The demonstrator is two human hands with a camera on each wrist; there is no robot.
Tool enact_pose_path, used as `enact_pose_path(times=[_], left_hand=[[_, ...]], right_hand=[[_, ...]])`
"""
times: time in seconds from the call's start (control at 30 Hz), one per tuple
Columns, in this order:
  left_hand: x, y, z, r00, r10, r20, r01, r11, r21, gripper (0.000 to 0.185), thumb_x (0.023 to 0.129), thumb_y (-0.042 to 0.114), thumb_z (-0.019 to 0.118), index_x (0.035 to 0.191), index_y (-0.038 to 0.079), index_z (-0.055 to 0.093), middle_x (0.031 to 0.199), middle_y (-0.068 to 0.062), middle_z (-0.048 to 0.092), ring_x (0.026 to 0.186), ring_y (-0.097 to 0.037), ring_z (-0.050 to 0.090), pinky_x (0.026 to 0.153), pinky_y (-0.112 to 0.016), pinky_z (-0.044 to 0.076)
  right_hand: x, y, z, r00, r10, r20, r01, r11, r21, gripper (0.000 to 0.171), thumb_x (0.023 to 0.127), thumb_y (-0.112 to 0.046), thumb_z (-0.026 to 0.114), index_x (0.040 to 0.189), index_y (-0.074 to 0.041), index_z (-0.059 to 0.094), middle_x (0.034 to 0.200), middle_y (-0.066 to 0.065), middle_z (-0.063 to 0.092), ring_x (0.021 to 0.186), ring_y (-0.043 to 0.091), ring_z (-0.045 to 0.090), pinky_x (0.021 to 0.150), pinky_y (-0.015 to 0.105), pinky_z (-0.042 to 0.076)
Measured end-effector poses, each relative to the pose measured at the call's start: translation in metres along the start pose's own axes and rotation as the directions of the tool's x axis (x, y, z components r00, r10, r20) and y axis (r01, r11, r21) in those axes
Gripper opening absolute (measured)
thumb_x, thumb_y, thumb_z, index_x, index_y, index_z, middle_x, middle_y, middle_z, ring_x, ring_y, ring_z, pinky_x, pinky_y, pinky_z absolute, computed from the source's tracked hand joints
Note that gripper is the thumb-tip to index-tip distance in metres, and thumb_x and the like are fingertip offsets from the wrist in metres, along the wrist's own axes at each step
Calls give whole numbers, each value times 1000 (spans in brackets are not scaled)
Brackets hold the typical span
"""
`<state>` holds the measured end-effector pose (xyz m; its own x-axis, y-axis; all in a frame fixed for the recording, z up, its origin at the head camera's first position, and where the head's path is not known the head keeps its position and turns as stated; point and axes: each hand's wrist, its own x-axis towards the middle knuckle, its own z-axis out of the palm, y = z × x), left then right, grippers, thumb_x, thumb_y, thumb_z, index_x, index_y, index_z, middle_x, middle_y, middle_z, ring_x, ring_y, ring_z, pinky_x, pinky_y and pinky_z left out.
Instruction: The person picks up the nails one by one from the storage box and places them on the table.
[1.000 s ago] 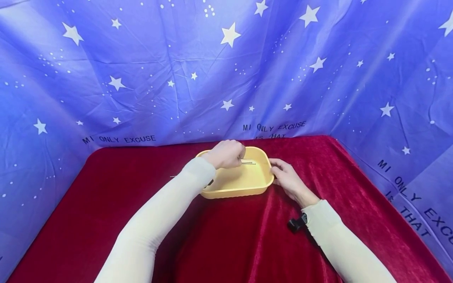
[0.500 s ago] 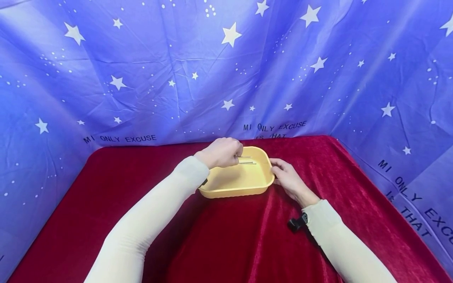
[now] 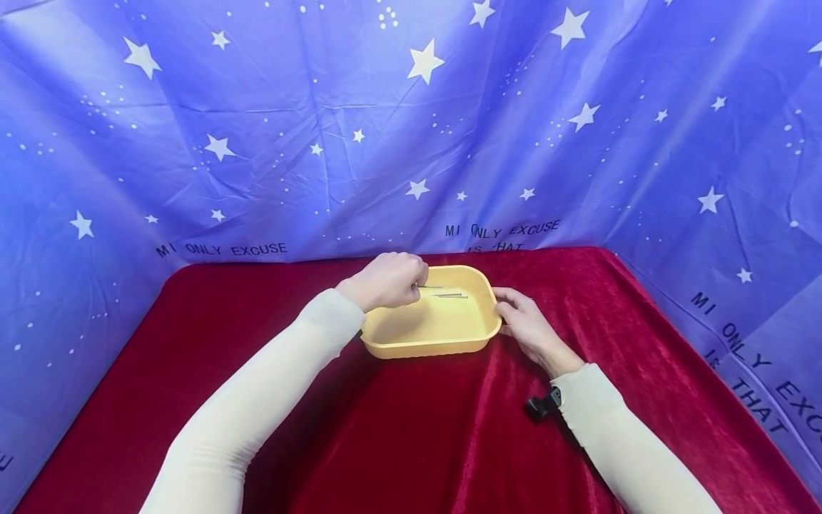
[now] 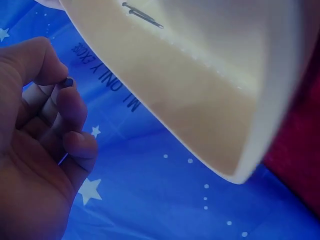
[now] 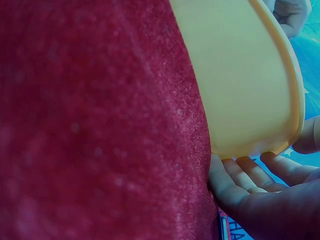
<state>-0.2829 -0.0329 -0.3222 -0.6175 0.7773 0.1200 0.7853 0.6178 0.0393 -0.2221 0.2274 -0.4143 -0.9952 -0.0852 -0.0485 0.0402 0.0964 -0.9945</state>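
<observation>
My left hand [image 3: 393, 279] is over the back left part of a yellow plastic tray [image 3: 432, 350], pinching a nail between thumb and forefinger. In the head view the nail's thin shank [image 3: 432, 287] points right; in the left wrist view only its dark end [image 4: 69, 82] shows at the fingertips. A few loose nails [image 3: 451, 295] lie on the tray floor, and the left wrist view shows these nails [image 4: 143, 15] side by side. At the tray's right end, my right hand [image 3: 529, 327] touches the outer wall [image 5: 240, 85] with its fingertips; the fingers are fairly straight.
Red velvet cloth [image 3: 411, 428] covers the table under the tray. A blue curtain with white stars [image 3: 411, 128] hangs close behind the table's far edge and along its sides. A thin metallic piece [image 5: 224, 227] shows low in the right wrist view, its kind unclear.
My left hand has drawn back leftward over the tray with a nail in its fingers, uncovering more of the tray floor. My right hand stays at the tray's right end.
</observation>
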Motion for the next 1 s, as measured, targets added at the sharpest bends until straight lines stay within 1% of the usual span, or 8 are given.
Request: enact_pose_path(times=[0.23, 0.5, 0.63, 0.8, 1.0], left_hand=[[-13, -8, 3, 1000, -19, -9, 19, 1000, -5, 16, 69, 0, 53, 68, 16, 52, 71, 5, 48, 65, -13, 43, 56, -30, 39], [-30, -13, 4, 999, -30, -27, 30, 999, 17, 18, 68, -2, 50, 64, 15, 50, 66, 5, 44, 61, -13, 41, 51, -28, 34], [-39, -16, 5, 999, -33, -41, 34, 999, 21, 18, 66, -3, 49, 64, 15, 50, 66, 5, 45, 60, -13, 41, 50, -28, 34], [-49, -21, 6, 997, -36, -62, 38, 999, 30, 17, 67, -2, 50, 66, 15, 52, 69, 6, 48, 60, -13, 44, 52, -29, 38], [-61, -26, 3, 997, -49, -67, 50, 999, 21, 16, 67, -1, 51, 64, 15, 49, 67, 4, 44, 59, -14, 40, 50, -29, 34]], right_hand=[[0, 0, -1, 1000, -3, 9, 3, 1000, 11, 46, 94, -1, 37, 138, 9, 37, 128, 31, 44, 94, 23, 59, 75, 30, 55], [0, -1, 1, 1000, 3, 8, -3, 1000, 13, 46, 93, -1, 37, 138, 9, 37, 129, 30, 45, 94, 24, 60, 75, 31, 56], [0, -1, 1, 1000, 0, 10, -1, 1000, 4, 46, 94, -1, 37, 138, 10, 37, 128, 30, 44, 95, 24, 59, 76, 31, 55], [0, -2, 1, 1000, -1, 7, 1, 1000, 5, 46, 94, -1, 37, 138, 10, 37, 128, 31, 45, 94, 23, 60, 76, 31, 55], [0, -2, 1, 1000, 7, 8, -7, 1000, 8, 46, 93, -1, 37, 138, 9, 38, 127, 31, 45, 93, 23, 60, 74, 31, 56]])
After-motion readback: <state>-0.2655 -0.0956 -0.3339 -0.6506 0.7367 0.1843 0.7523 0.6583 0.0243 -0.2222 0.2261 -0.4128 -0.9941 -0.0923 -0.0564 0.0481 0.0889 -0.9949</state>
